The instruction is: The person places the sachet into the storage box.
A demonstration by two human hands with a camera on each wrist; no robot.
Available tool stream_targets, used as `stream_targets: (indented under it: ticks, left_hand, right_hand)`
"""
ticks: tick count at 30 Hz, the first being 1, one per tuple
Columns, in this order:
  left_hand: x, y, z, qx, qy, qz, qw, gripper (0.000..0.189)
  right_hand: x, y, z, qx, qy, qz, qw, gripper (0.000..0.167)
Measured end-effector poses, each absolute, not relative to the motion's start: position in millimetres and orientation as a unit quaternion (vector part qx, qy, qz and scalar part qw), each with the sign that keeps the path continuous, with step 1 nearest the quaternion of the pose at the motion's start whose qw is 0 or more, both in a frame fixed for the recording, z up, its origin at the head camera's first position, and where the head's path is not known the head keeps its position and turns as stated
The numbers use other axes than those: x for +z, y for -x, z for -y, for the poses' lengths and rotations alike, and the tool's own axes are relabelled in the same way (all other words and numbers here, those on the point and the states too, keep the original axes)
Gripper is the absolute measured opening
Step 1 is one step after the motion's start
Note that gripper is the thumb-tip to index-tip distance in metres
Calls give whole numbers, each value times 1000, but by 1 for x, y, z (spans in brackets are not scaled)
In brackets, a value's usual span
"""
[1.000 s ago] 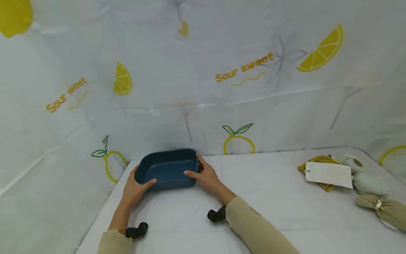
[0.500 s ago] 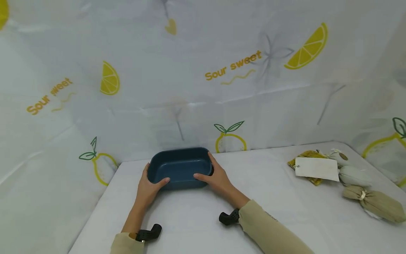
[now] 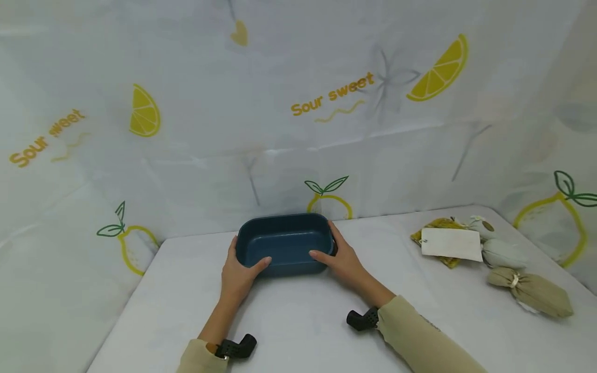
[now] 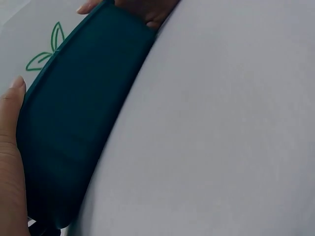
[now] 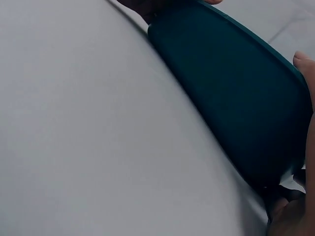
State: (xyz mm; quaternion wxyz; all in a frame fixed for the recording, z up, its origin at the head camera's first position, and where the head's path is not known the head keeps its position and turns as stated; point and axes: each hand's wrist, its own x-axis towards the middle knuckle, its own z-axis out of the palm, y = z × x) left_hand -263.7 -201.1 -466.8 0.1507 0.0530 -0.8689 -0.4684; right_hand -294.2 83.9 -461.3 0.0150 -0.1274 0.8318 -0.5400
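Observation:
A deep, dark blue rectangular dish (image 3: 285, 244) with rounded corners is near the back edge of the table. Nothing shows inside it. My left hand (image 3: 240, 274) grips its left end, thumb over the front rim and fingers round the side. At the opposite end my right hand (image 3: 344, 261) holds it likewise, its thumb on the near rim. In the left wrist view the dish's outer wall (image 4: 83, 108) runs close over the white cloth. The right wrist view shows the same wall (image 5: 221, 88), with some right fingers low at its end.
On the right of the white-covered table (image 3: 298, 321) lie a yellow patterned pouch (image 3: 448, 223), a white card (image 3: 451, 244) over it, a pale pouch (image 3: 503, 253) and a tied tan pouch (image 3: 541, 294). A lemon-printed white sheet (image 3: 210, 166) hangs close behind the dish.
Both hands have moved the dish to the right along the back of the table, keeping their grip. The head view has turned slightly right. The pouches have stayed in place.

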Motion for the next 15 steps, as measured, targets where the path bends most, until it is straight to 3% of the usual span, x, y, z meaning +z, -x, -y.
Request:
stream_targets:
  ticks: [11,15]
  left_hand:
    - [-470,271,164,-530,44,839,117,99]
    - [-471,276,151,-527,66,842,98,109]
  right_hand:
    - [-460,289,-147,-529,130,-839,-19,85]
    - [-462,287,-164,-530,131,-838,-26,81]
